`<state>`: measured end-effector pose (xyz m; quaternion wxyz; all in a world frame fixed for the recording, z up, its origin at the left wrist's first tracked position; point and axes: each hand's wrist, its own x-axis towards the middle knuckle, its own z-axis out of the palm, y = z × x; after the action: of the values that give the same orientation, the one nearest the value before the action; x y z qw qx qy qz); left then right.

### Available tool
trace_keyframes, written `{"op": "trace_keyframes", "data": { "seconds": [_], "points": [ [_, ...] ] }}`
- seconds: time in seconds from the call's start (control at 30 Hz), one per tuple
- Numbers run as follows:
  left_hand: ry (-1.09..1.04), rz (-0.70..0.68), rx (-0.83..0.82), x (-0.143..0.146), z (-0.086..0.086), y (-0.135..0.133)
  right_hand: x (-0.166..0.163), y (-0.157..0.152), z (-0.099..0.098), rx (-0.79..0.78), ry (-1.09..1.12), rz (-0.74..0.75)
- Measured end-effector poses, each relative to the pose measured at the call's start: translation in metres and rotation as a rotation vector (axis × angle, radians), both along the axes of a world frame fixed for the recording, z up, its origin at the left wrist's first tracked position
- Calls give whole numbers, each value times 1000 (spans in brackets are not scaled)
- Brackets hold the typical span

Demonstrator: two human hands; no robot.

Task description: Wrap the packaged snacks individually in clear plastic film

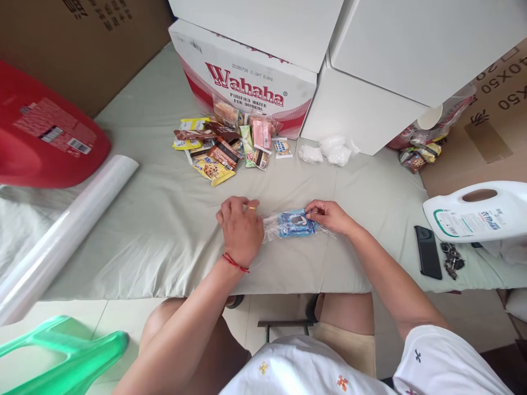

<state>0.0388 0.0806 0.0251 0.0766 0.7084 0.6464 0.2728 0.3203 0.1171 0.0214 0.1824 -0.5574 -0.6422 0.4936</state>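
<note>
A small blue snack packet (295,223) lies inside a clear plastic bag (272,227) on the pale green table cover (164,219), right in front of me. My left hand (241,229), with a red string at the wrist, presses down on the bag's left end. My right hand (329,215) pinches the right end of the bag by the packet. A pile of several wrapped snacks (224,145) lies farther back, in front of a Wahaha water carton (242,82).
White boxes (370,71) stand at the back right, crumpled clear bags (329,151) before them. A roll of clear film (61,236) and a red jug (41,131) lie left. A white detergent jug (477,211), black phone (428,252) and keys (452,260) lie right. A green stool (61,356) is at lower left.
</note>
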Motion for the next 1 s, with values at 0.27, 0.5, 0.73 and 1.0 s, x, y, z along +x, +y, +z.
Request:
{"op": "trace_keyframes", "data": {
  "seconds": [0.27,0.5,0.73,1.0],
  "points": [
    [102,-754,172,33,4,-21,-9,-3,16,44,-97,49],
    [188,-744,-32,44,-20,-16,36,13,29,226,-195,-199],
    [159,-718,-31,45,-18,-20,59,-6,26,354,-298,-124],
    [161,-702,-16,46,-22,-21,57,-17,27,29,-142,-307]
  ]
}}
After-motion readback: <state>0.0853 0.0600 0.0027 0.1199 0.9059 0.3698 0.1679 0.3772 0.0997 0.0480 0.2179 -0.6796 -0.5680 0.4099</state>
